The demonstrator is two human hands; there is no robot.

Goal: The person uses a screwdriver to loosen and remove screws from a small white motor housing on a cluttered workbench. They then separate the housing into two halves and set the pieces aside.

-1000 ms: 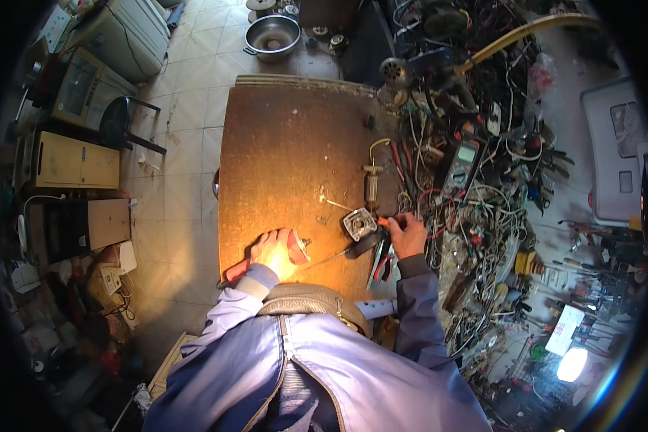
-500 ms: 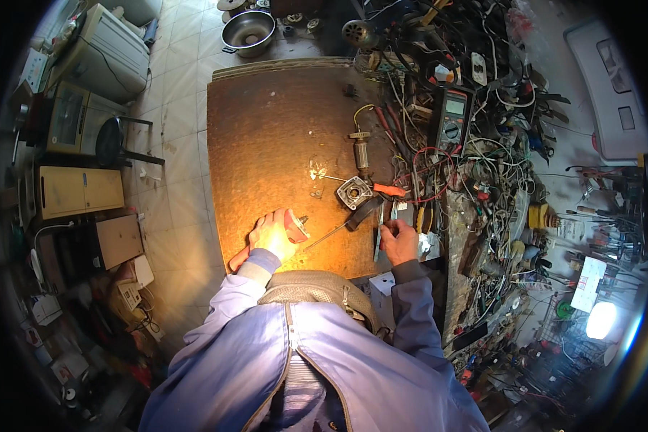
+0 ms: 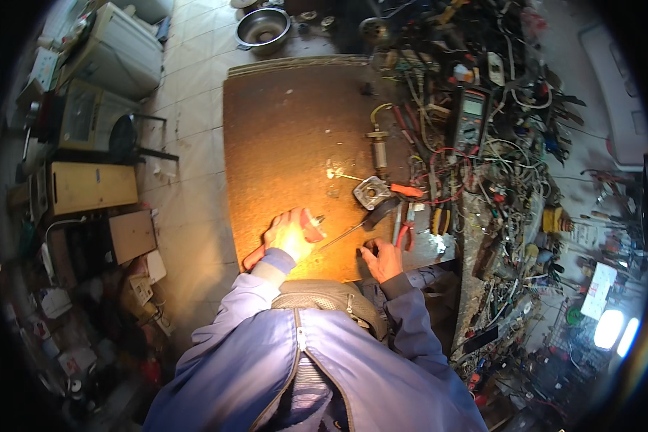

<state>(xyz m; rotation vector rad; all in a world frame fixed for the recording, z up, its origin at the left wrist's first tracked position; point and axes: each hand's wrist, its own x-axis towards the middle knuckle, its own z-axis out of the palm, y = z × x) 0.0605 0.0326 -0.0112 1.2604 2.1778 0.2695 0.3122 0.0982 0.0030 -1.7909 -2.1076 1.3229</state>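
On the near left of the wooden board, my left hand (image 3: 288,234) is wrapped round a red tool body (image 3: 313,227) with a short metal end. Its red rear part shows by the wrist. At the board's near edge, my right hand (image 3: 383,261) has its fingers curled together; a small dark spot shows at the fingertips, too small to name. Close beside it lie red-handled pliers (image 3: 407,236). Farther up are a square metal gear housing (image 3: 371,193), an orange-handled screwdriver (image 3: 407,191), a black curved part (image 3: 381,214) and a motor armature (image 3: 379,151).
The brown wooden board (image 3: 281,129) carries small crumbs. A multimeter (image 3: 471,115) with red leads lies at the right, against a heap of cables and tools. Yellow-and-black-handled pliers (image 3: 441,219) rest near the right edge. A metal pot (image 3: 263,30) stands beyond the board.
My right hand has moved left and nearer to me, away from the red-handled pliers it was over. My left hand keeps its grip on the red tool body. The whole view has shifted slightly.
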